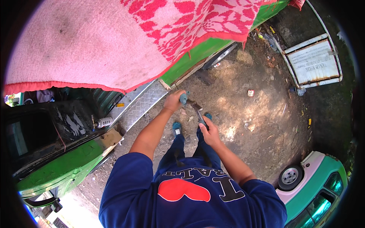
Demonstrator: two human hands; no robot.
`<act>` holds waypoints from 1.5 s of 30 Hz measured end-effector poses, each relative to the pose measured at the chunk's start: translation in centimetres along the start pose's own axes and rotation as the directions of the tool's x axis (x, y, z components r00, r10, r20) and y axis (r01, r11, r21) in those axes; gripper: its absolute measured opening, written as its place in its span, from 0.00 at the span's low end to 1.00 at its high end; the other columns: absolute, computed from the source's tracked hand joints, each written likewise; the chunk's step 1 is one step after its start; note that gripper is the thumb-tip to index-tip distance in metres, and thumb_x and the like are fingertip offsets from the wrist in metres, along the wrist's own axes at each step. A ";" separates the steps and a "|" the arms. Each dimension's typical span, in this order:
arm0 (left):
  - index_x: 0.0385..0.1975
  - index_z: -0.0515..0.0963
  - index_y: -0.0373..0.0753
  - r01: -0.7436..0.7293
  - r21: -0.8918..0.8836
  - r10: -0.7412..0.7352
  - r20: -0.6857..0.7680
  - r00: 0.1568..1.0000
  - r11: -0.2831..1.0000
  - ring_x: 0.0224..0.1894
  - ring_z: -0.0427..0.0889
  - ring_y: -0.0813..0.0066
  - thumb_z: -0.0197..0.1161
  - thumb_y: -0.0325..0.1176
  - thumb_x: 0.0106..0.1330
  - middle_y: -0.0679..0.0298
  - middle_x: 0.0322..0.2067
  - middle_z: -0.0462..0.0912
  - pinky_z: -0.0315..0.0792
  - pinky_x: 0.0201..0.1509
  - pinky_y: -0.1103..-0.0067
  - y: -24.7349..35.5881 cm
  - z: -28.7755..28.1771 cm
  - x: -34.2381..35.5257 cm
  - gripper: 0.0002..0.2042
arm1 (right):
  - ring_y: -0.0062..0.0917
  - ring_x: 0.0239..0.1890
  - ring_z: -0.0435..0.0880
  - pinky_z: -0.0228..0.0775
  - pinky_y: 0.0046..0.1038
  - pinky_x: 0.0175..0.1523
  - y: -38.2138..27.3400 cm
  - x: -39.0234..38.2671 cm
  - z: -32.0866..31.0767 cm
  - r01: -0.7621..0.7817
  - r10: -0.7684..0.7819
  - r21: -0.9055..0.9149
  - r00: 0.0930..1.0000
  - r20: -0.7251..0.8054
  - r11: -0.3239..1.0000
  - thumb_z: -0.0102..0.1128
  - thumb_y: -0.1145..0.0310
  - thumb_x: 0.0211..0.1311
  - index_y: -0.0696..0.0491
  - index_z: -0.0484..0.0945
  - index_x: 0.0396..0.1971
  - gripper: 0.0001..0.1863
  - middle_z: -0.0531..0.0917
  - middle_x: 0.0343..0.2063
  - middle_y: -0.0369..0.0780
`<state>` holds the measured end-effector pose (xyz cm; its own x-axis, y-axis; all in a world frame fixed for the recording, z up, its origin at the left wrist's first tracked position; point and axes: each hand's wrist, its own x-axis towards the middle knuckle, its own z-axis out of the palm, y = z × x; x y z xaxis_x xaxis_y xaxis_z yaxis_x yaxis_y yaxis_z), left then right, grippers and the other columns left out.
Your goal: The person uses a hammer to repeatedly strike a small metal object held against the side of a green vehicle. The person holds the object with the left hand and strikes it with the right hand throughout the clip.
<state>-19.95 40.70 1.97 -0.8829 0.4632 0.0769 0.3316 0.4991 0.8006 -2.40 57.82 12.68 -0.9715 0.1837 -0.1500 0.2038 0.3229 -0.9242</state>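
While both hands clench, left hand (174, 101) grasping teal handle (184, 97), right hand (208, 131) gripping dark tool (198, 114) between them.

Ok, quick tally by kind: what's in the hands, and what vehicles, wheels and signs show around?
Handheld tools: 2, teal-handled tool in left hand, dark tool in right hand
Vehicles: 2, green vehicle, teal-and-pink car
Wheels: 2, and
Signboard: 1
Total: 7

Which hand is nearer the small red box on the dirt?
Right. The right hand is nearer the red box, down-left of it; the left hand sits farther to its left.
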 end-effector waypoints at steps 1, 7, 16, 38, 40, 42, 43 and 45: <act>0.45 0.75 0.46 -0.001 0.005 0.001 -0.014 1.000 1.000 0.47 0.80 0.52 0.63 0.21 0.52 0.59 0.47 0.81 0.76 0.48 0.65 -0.1 0.2 -0.1 0.19 | 0.21 0.30 0.78 0.71 0.25 0.39 0.0 0.2 -0.1 -0.063 0.063 0.023 0.998 0.012 0.998 0.60 0.66 0.66 0.58 0.75 0.53 0.18 0.80 0.29 0.42; 0.45 0.74 0.49 0.066 0.019 -0.065 -0.036 0.997 0.998 0.47 0.80 0.51 0.64 0.22 0.51 0.60 0.48 0.81 0.76 0.47 0.63 0.4 0.3 0.3 0.21 | 0.15 0.24 0.70 0.67 0.21 0.32 1.3 1.5 -0.1 -0.195 0.197 0.089 0.980 -0.014 0.977 0.60 0.65 0.66 0.56 0.76 0.53 0.18 0.75 0.22 0.34; 0.45 0.76 0.45 0.119 0.006 -0.118 -0.039 0.992 0.993 0.48 0.80 0.52 0.66 0.20 0.50 0.57 0.45 0.82 0.75 0.49 0.67 0.9 1.1 0.7 0.20 | 0.11 0.17 0.68 0.61 0.17 0.21 2.3 2.2 -0.1 -0.223 0.223 0.169 0.975 0.020 0.960 0.55 0.64 0.70 0.56 0.74 0.56 0.18 0.74 0.23 0.30; 0.45 0.75 0.48 0.161 0.009 -0.159 -0.108 0.981 0.987 0.47 0.80 0.51 0.64 0.21 0.48 0.59 0.46 0.81 0.76 0.47 0.63 1.0 0.9 0.3 0.22 | 0.11 0.19 0.68 0.60 0.17 0.22 3.9 2.6 -1.5 -0.190 0.176 0.165 0.980 0.095 0.968 0.64 0.75 0.60 0.54 0.65 0.56 0.25 0.74 0.28 0.32; 0.46 0.75 0.48 0.126 0.007 -0.125 -0.103 0.987 0.992 0.47 0.80 0.51 0.64 0.21 0.48 0.59 0.46 0.81 0.76 0.47 0.63 1.0 0.9 0.5 0.22 | 0.13 0.22 0.70 0.62 0.19 0.27 3.7 2.9 -2.0 -0.199 0.183 0.159 0.977 0.108 0.967 0.65 0.74 0.57 0.54 0.66 0.53 0.25 0.76 0.29 0.34; 0.46 0.74 0.48 0.105 0.001 -0.104 -0.100 0.990 0.994 0.48 0.80 0.51 0.64 0.21 0.49 0.58 0.46 0.81 0.76 0.47 0.62 1.0 0.9 0.6 0.22 | 0.18 0.28 0.73 0.68 0.23 0.35 3.5 3.1 -2.5 -0.212 0.199 0.151 0.975 0.101 0.965 0.66 0.70 0.54 0.55 0.68 0.49 0.24 0.78 0.29 0.36; 0.45 0.74 0.47 0.101 -0.003 -0.101 -0.098 0.990 0.995 0.48 0.80 0.51 0.64 0.20 0.49 0.58 0.46 0.81 0.76 0.47 0.62 0.9 0.9 0.5 0.22 | 0.18 0.28 0.72 0.68 0.23 0.35 3.4 3.4 -2.7 -0.216 0.202 0.138 0.974 0.106 0.967 0.67 0.70 0.54 0.55 0.68 0.49 0.24 0.78 0.29 0.36; 0.45 0.73 0.46 0.113 -0.019 -0.114 -0.081 0.990 0.993 0.47 0.80 0.50 0.64 0.19 0.49 0.56 0.45 0.81 0.76 0.47 0.63 0.8 0.8 0.5 0.22 | 0.19 0.27 0.72 0.67 0.23 0.34 3.2 3.8 -3.0 -0.221 0.208 0.113 0.971 0.117 0.969 0.67 0.70 0.54 0.55 0.69 0.50 0.24 0.78 0.28 0.37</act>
<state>-19.91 41.93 2.17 -0.9390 0.3423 0.0327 0.2232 0.5345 0.8151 -5.04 62.32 10.20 -0.9153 0.1370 -0.3788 0.3983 0.1673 -0.9019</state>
